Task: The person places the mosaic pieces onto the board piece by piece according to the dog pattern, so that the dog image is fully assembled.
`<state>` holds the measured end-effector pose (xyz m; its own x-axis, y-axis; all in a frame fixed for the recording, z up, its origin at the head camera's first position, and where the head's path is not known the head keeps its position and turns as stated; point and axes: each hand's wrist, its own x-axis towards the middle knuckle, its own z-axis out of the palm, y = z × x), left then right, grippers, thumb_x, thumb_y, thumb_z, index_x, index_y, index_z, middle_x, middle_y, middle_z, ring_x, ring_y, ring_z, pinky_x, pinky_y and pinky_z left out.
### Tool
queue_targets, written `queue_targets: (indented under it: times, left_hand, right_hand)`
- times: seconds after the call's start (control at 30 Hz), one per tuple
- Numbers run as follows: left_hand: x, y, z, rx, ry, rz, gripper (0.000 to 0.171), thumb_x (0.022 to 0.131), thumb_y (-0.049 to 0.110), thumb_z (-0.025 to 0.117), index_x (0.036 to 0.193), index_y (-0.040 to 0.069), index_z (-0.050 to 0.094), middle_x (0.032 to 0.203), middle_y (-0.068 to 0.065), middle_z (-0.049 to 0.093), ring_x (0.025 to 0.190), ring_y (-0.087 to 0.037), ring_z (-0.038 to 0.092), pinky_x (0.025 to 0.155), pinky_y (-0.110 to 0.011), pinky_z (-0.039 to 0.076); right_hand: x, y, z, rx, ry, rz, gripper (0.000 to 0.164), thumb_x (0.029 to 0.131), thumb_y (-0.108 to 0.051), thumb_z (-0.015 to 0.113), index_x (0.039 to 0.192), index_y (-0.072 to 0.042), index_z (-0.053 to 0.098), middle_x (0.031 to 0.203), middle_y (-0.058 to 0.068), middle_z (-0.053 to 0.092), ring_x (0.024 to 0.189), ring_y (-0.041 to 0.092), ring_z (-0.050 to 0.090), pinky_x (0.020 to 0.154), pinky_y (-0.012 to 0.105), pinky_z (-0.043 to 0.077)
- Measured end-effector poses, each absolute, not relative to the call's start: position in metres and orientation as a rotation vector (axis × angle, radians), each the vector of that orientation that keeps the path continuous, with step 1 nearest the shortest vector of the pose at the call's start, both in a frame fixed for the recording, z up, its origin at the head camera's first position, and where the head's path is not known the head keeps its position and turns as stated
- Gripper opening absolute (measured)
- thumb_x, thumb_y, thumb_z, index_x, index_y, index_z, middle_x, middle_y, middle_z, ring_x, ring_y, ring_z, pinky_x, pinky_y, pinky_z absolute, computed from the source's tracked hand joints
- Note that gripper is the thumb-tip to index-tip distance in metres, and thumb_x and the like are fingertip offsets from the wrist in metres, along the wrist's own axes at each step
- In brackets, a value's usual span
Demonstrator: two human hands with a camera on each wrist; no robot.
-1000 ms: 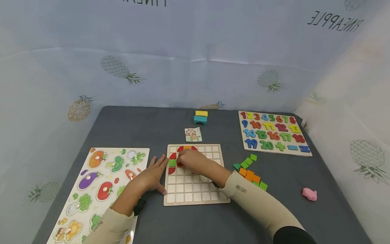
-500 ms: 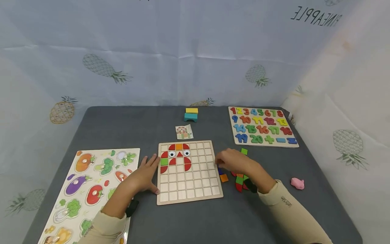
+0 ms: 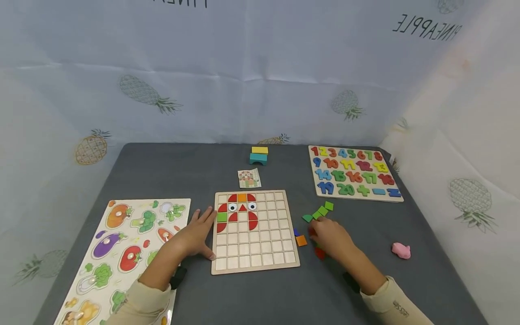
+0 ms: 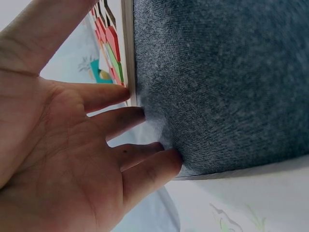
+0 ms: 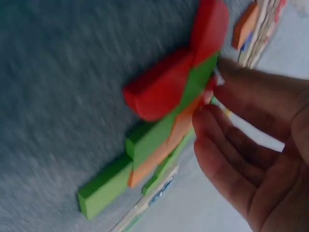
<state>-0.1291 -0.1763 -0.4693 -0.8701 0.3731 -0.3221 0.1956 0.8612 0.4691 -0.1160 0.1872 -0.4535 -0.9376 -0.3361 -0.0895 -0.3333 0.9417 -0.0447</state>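
Observation:
In the head view, a wooden grid board [image 3: 260,246] holds red curved tiles, a red triangle [image 3: 242,207], an orange square, a green square and two eye tiles near its upper left. My left hand [image 3: 195,237] spreads its fingers along the board's left edge; the left wrist view shows fingertips at the rim. Right of the board, my right hand [image 3: 331,237] reaches over a heap of loose tiles. In the right wrist view, its thumb and fingers stand slightly apart beside red tiles [image 5: 161,87], green tiles [image 5: 108,188] and orange tiles. The hand partly hides the heap.
Behind the board lie a small pattern card [image 3: 249,178] and stacked teal and yellow blocks [image 3: 258,156]. A number puzzle [image 3: 353,174] is at back right, a vegetable puzzle [image 3: 134,225] at left. A pink toy pig [image 3: 401,250] lies at right.
The right hand has left the board, where a red curved tile now shows below the right eye, and moved right to the loose tiles. The left hand stays at the board's edge.

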Motion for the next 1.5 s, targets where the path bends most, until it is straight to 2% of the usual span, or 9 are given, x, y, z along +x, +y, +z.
queue_targets:
  times: [0.1,0.3,0.67,0.77,0.87,1.03,1.2,1.5]
  left_hand:
    - [-0.129,-0.173,-0.472,0.427,2.626,0.613,0.118,0.050,0.031,0.088,0.143,0.003,0.021,0.149,-0.018,0.014,0.134,-0.046,0.004,0.095,-0.058,0.030]
    - [-0.127,-0.173,-0.470,0.396,2.627,0.595,0.118,0.050,0.031,0.088,0.143,0.004,0.021,0.150,-0.016,0.014,0.135,-0.044,0.004,0.095,-0.057,0.032]
    - [-0.129,-0.171,-0.459,0.412,2.626,0.564,0.117,0.052,0.030,0.087,0.144,0.004,0.019,0.150,-0.016,0.012,0.135,-0.043,0.003,0.095,-0.056,0.032]
    - [-0.129,-0.170,-0.458,0.405,2.629,0.549,0.117,0.051,0.030,0.088,0.144,0.004,0.020,0.150,-0.016,0.013,0.135,-0.043,0.003,0.096,-0.057,0.031]
    - [-0.129,-0.170,-0.458,0.379,2.622,0.552,0.118,0.051,0.029,0.088,0.143,0.004,0.020,0.150,-0.016,0.012,0.135,-0.043,0.003,0.095,-0.058,0.030]
    - [-0.127,-0.170,-0.465,0.362,2.618,0.557,0.118,0.050,0.031,0.088,0.144,0.005,0.020,0.150,-0.015,0.012,0.135,-0.043,0.003,0.096,-0.057,0.031]
    - [-0.125,-0.167,-0.468,0.373,2.626,0.575,0.118,0.049,0.030,0.088,0.143,0.006,0.022,0.150,-0.015,0.015,0.135,-0.044,0.005,0.096,-0.057,0.031]
    - [-0.125,-0.167,-0.463,0.363,2.642,0.526,0.119,0.049,0.032,0.088,0.144,0.007,0.022,0.150,-0.015,0.016,0.135,-0.043,0.007,0.096,-0.057,0.031]
  right_hand:
    - [-0.109,0.189,-0.459,-0.509,3.056,-0.050,0.017,0.070,-0.014,0.076,0.083,-0.009,0.065,0.076,0.003,0.056,0.062,0.015,0.055,0.056,0.031,0.048]
    - [-0.107,0.192,-0.466,-0.460,3.056,-0.212,0.022,0.070,-0.010,0.076,0.089,-0.009,0.064,0.086,0.004,0.058,0.071,0.016,0.056,0.064,0.033,0.050]
    - [-0.108,0.190,-0.464,-0.496,3.042,-0.341,0.024,0.069,-0.015,0.077,0.085,-0.014,0.060,0.078,-0.003,0.055,0.067,0.009,0.051,0.058,0.026,0.045]
    - [-0.112,0.169,-0.454,-0.606,3.049,-0.453,0.023,0.070,-0.014,0.076,0.087,-0.012,0.061,0.082,-0.002,0.056,0.068,0.009,0.053,0.058,0.026,0.046]
    - [-0.118,0.131,-0.444,-0.851,3.008,-0.526,0.021,0.072,-0.014,0.075,0.089,-0.011,0.063,0.085,-0.001,0.058,0.073,0.010,0.055,0.063,0.024,0.048]
    - [-0.131,0.061,-0.444,-1.159,2.870,-0.392,0.013,0.078,-0.016,0.070,0.089,-0.013,0.066,0.084,-0.003,0.057,0.072,0.007,0.052,0.064,0.018,0.046]
    - [-0.143,0.025,-0.455,-1.212,2.828,-0.203,0.007,0.080,-0.015,0.067,0.086,-0.013,0.068,0.083,-0.002,0.059,0.071,0.006,0.054,0.063,0.016,0.045]
    - [-0.150,0.013,-0.460,-1.220,2.835,-0.132,0.006,0.079,-0.013,0.068,0.084,-0.015,0.070,0.089,-0.002,0.064,0.078,0.007,0.060,0.066,0.017,0.047]
